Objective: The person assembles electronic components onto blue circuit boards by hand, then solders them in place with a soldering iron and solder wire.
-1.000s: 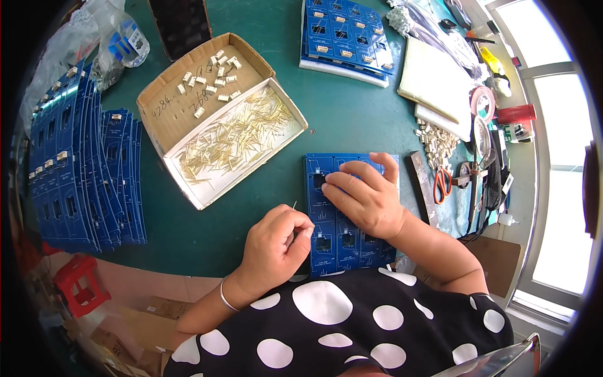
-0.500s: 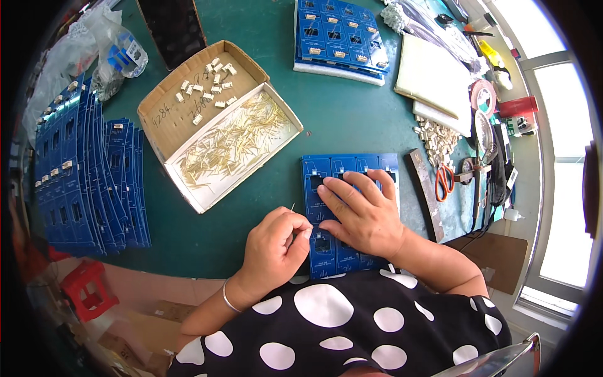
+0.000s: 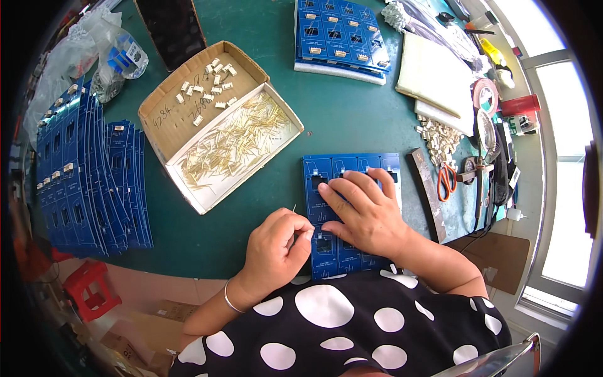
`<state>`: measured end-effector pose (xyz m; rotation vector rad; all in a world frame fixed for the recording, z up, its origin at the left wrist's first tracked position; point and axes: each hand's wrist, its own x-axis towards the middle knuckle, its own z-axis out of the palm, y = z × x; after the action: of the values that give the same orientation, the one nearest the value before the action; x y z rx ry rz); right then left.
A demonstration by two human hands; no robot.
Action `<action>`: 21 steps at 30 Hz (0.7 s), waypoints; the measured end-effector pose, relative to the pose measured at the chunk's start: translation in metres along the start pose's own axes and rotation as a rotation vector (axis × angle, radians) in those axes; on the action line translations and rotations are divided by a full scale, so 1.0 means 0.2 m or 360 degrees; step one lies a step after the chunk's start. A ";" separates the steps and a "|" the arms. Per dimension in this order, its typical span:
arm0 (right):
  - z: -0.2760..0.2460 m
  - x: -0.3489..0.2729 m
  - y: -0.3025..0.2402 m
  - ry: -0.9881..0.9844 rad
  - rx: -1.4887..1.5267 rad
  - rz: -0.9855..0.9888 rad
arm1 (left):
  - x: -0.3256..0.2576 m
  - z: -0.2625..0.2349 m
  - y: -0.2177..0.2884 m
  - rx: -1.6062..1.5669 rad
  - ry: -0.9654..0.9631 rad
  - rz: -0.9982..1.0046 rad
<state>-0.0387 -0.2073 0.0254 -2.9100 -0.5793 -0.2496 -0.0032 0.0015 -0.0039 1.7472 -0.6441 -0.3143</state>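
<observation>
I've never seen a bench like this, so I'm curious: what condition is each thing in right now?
Left hand: pinching thin metal pins.
Right hand: pressed flat on blue circuit board panel.
Cardboard box: open, gold pins one side, white connectors the other.
Blue board stack: fanned out at left.
Orange-handled scissors: lying closed.

I see an open brown cardboard box (image 3: 217, 119) mid-table, a blue-labelled clear bottle (image 3: 127, 58) and crumpled clear plastic bags (image 3: 66, 60) far left.
</observation>
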 end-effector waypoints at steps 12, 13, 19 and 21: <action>0.00 0.00 0.04 -0.0006 0.0089 -0.0004 | 0.00 0.01 0.01 -0.0002 0.0024 -0.0013; 0.00 0.00 0.04 0.0007 0.0087 -0.0006 | 0.00 0.01 0.02 -0.0034 0.0050 -0.0041; -0.03 -0.01 0.05 -0.0133 0.0091 -0.0003 | 0.01 -0.01 0.04 -0.0167 0.0023 -0.0176; 0.00 -0.04 0.06 -0.0100 0.0122 -0.0042 | 0.03 -0.02 0.04 -0.0183 -0.0007 -0.0201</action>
<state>-0.0403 -0.2210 0.0217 -2.8467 -0.6232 -0.1368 0.0008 -0.0003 0.0061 1.6801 -0.5097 -0.4343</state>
